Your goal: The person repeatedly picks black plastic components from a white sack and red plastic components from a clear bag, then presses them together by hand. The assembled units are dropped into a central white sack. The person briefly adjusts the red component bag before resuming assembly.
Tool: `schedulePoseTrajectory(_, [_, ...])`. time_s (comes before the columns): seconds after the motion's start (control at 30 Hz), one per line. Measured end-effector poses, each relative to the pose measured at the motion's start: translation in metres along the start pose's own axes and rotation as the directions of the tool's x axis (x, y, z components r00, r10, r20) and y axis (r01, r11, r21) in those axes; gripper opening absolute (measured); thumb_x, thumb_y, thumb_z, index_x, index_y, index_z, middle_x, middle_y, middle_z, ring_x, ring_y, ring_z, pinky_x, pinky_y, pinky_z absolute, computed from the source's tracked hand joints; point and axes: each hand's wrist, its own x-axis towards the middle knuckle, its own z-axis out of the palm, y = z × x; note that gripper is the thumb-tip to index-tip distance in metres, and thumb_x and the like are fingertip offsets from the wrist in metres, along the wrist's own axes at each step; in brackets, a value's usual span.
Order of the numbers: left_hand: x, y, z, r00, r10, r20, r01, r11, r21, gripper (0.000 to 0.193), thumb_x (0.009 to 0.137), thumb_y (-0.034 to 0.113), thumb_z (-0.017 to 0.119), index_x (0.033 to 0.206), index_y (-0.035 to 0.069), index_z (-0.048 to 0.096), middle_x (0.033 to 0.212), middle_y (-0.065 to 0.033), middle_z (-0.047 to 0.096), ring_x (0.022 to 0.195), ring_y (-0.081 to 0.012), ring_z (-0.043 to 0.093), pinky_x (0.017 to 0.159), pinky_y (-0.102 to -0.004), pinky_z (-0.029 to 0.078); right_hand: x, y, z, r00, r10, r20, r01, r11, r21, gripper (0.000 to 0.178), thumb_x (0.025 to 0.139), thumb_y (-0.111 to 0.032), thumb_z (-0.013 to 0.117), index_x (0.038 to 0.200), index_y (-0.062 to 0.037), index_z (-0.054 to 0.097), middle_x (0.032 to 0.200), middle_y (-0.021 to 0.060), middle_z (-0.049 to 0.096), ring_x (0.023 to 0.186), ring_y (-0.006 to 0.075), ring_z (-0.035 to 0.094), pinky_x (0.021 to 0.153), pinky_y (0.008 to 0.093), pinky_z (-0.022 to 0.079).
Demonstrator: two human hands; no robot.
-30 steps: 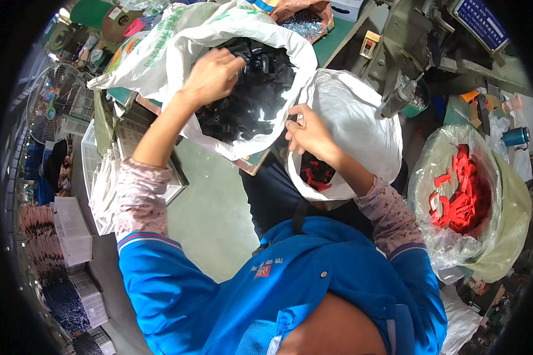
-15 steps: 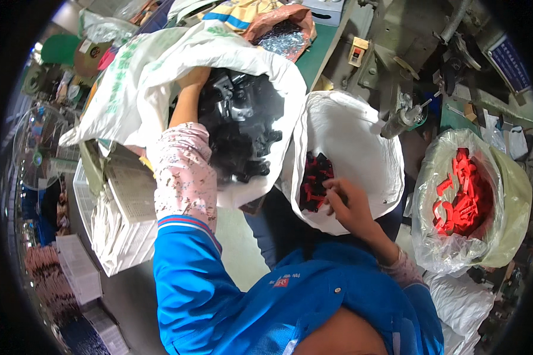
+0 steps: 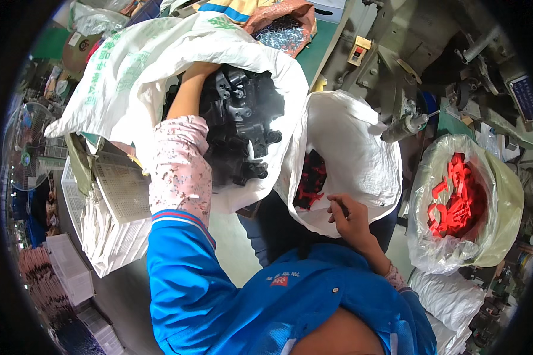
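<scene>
My left hand [image 3: 201,70] reaches into a large white woven sack [image 3: 290,80] filled with black moulded plastic parts [image 3: 240,121]. Its fingers are hidden among the parts and the sack's fold, so its grip does not show. Over the near side of a smaller white sack [image 3: 364,127] hovers my right hand [image 3: 350,222], its fingers curled in toward the thumb. Whatever it may hold is too small or hidden to make out. Red-and-black pieces [image 3: 311,180] lie deep in that smaller sack, just left of the right hand.
At the right stands a clear-lined bag [image 3: 420,231] of red plastic parts [image 3: 459,198]. An orange sack [image 3: 305,18] of small metal pieces sits at the back. Machinery with a metal cylinder [image 3: 405,127] fills the far right. White plastic crates [image 3: 124,183] stand at the left.
My right hand has drawn slightly back, away from the red-and-black pieces. My left hand stays inside the large sack, and black parts there have shifted. The view has moved a little.
</scene>
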Motion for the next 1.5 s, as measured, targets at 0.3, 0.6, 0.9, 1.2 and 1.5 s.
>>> schedulePoseTrajectory(0.3, [-0.049, 0.012, 0.008, 0.986, -0.167, 0.006, 0.166, 0.975, -0.144, 0.047, 0.083, 0.026, 0.064, 0.125, 0.007, 0.056, 0.130, -0.0183, 0.054, 0.121, -0.0370, 0.049, 0.101, -0.0417, 0.039, -0.010, 0.005, -0.007, 0.983, -0.184, 0.010, 0.184, 0.982, -0.045, 0.014, 0.090, -0.002, 0.056, 0.103, 0.0005, 0.061, 0.074, 0.0139, 0.063, 0.059, 0.0199, 0.063, 0.054, 0.0304, 0.049])
schedulePoseTrajectory(0.6, [-0.106, 0.063, -0.052, 0.943, -0.248, -0.222, 0.176, 0.938, -0.299, 0.025, 0.086, 0.013, 0.063, 0.110, 0.006, 0.062, 0.094, -0.0207, 0.065, 0.089, -0.0410, 0.060, 0.082, -0.0435, 0.047, -0.033, 0.031, -0.036, 0.974, -0.222, -0.041, 0.222, 0.975, -0.022, 0.015, 0.092, -0.002, 0.055, 0.104, 0.0026, 0.062, 0.075, 0.0099, 0.064, 0.060, 0.0116, 0.061, 0.056, 0.0240, 0.048])
schedulePoseTrajectory(0.9, [-0.165, 0.092, -0.069, 0.683, -0.440, -0.583, 0.168, 0.871, -0.461, 0.028, 0.080, 0.000, 0.060, 0.108, 0.001, 0.058, 0.118, -0.0170, 0.062, 0.106, -0.0306, 0.060, 0.091, -0.0359, 0.047, -0.054, 0.048, -0.067, 0.975, -0.087, -0.202, 0.096, 0.995, 0.033, 0.016, 0.092, -0.003, 0.054, 0.103, 0.0029, 0.063, 0.073, 0.0106, 0.065, 0.061, 0.0120, 0.063, 0.059, 0.0250, 0.049])
schedulePoseTrajectory(1.2, [-0.171, 0.130, -0.075, 0.568, -0.711, -0.415, 0.147, 0.583, -0.799, 0.034, 0.082, 0.003, 0.069, 0.112, -0.003, 0.053, 0.101, -0.0110, 0.060, 0.092, -0.0188, 0.059, 0.086, -0.0332, 0.048, -0.058, 0.048, -0.074, 0.967, -0.088, -0.238, 0.089, 0.996, -0.007, 0.016, 0.090, -0.005, 0.055, 0.102, 0.0013, 0.064, 0.078, 0.0139, 0.066, 0.064, 0.0175, 0.065, 0.061, 0.0288, 0.051])
schedulePoseTrajectory(1.5, [-0.181, 0.221, -0.083, 0.983, 0.028, 0.182, 0.031, -0.999, -0.019, 0.047, 0.096, 0.025, 0.055, 0.139, 0.010, 0.043, 0.147, -0.0256, 0.029, 0.135, -0.0394, 0.034, 0.098, -0.0516, 0.048, -0.062, 0.055, -0.087, 0.898, -0.331, -0.290, 0.256, 0.929, -0.269, 0.014, 0.086, -0.008, 0.060, 0.097, -0.0013, 0.064, 0.091, 0.0189, 0.065, 0.083, 0.0379, 0.063, 0.071, 0.0420, 0.052])
